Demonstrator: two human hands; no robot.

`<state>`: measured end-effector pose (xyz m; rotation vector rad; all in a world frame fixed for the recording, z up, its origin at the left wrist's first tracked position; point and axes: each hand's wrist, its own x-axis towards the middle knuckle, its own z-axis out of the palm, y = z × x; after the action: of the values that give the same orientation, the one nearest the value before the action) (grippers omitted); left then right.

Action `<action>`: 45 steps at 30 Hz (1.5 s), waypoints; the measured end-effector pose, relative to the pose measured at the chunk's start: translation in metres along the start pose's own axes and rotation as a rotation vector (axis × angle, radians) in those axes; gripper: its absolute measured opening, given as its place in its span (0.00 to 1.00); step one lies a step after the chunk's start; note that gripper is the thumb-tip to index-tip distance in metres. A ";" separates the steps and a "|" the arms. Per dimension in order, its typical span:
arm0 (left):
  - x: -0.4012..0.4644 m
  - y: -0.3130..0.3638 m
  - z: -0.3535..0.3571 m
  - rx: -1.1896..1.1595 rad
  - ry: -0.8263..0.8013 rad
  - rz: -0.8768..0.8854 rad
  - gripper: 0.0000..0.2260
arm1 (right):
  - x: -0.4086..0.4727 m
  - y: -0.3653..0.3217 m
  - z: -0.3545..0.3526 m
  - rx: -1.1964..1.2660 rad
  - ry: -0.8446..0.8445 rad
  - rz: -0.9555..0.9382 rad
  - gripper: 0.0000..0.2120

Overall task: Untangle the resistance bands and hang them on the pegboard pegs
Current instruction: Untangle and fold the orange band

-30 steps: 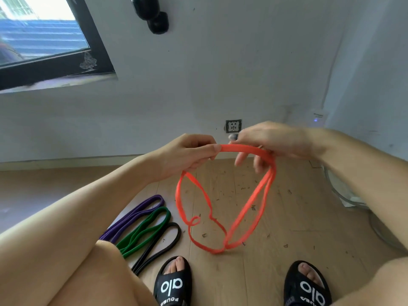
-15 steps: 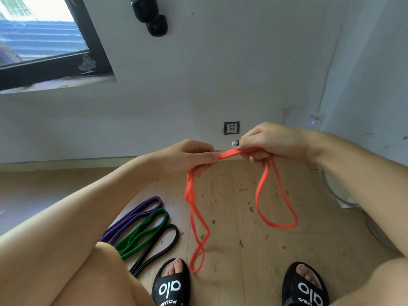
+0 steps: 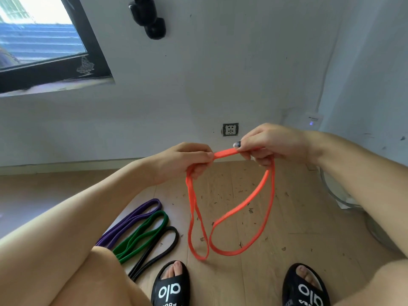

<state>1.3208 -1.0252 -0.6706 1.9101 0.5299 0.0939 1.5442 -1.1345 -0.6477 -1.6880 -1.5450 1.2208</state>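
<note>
Both hands raised in front of the body, above a light wooden plank floor (image 3: 254, 283). Left hand (image 3: 183, 160) and right hand (image 3: 271, 142) each pinch the flat orange rubber resistance band (image 3: 268, 208), fingers closed tight on it. A short taut stretch of band runs roughly level between the two hands, left to right.

Below the hands the band hangs in two loops, long axes roughly vertical, bottoms pointing at the floor. Loop under the left hand: narrow, strands close together and crossing partway down. Loop under the right hand: wider, slanting down toward the left. The two loop bottoms sit just beside each other; cannot tell whether they touch the floor.

On the floor, to the left of the orange band and apart from it: a flat purple rubber band (image 3: 134, 219), a flat green rubber band (image 3: 143, 233), a thin black rubber band (image 3: 159, 246). They lie side by side, long axes parallel, running diagonally from near-left to far-right; near ends hidden behind the left leg.

Black slide sandals (image 3: 170, 288) at the bottom edge. White wall behind, with a socket (image 3: 230, 129).
</note>
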 end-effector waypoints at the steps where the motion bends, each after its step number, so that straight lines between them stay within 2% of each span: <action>1: 0.001 0.001 0.003 -0.007 0.007 -0.001 0.14 | 0.002 0.000 0.002 -0.001 -0.004 -0.007 0.17; 6: 0.003 0.008 0.008 0.040 0.078 0.052 0.17 | 0.008 -0.007 0.016 -0.070 -0.032 -0.038 0.19; 8: 0.002 0.007 0.007 0.090 0.047 0.030 0.14 | 0.007 -0.008 0.017 -0.089 -0.032 -0.047 0.17; 10: 0.001 0.004 0.007 0.063 -0.028 -0.013 0.17 | 0.006 -0.008 0.014 -0.063 -0.033 -0.027 0.17; 13: 0.002 0.002 0.002 -0.018 -0.051 -0.024 0.15 | 0.003 -0.006 0.007 -0.039 -0.004 0.003 0.17; 20: -0.001 0.002 -0.001 0.059 0.043 0.021 0.04 | -0.002 -0.007 0.004 -0.045 0.038 -0.008 0.17; 22: -0.003 0.004 -0.001 0.138 0.093 0.072 0.02 | -0.002 -0.006 0.004 -0.040 0.041 -0.007 0.17; 26: -0.004 0.008 0.004 0.401 0.165 0.149 0.06 | -0.001 -0.003 0.002 -0.016 0.068 0.000 0.17; 29: -0.004 0.011 0.005 0.368 0.166 0.175 0.04 | 0.000 -0.002 0.002 0.015 0.077 0.012 0.18; 34: -0.005 0.013 0.005 0.138 0.138 0.101 0.05 | 0.001 0.000 -0.001 0.036 0.074 0.024 0.17; 36: -0.005 0.013 0.005 0.170 0.134 0.080 0.05 | 0.002 0.000 0.000 0.028 0.073 0.023 0.18; 40: -0.004 0.012 0.003 0.399 0.159 0.153 0.05 | 0.001 -0.001 0.001 0.014 0.077 0.029 0.18; 45: -0.005 0.007 0.000 0.246 0.215 0.154 0.06 | -0.001 -0.001 0.000 -0.003 0.100 0.033 0.18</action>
<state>1.3187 -1.0297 -0.6632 2.1950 0.5569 0.3512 1.5436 -1.1353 -0.6462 -1.7552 -1.4660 1.1331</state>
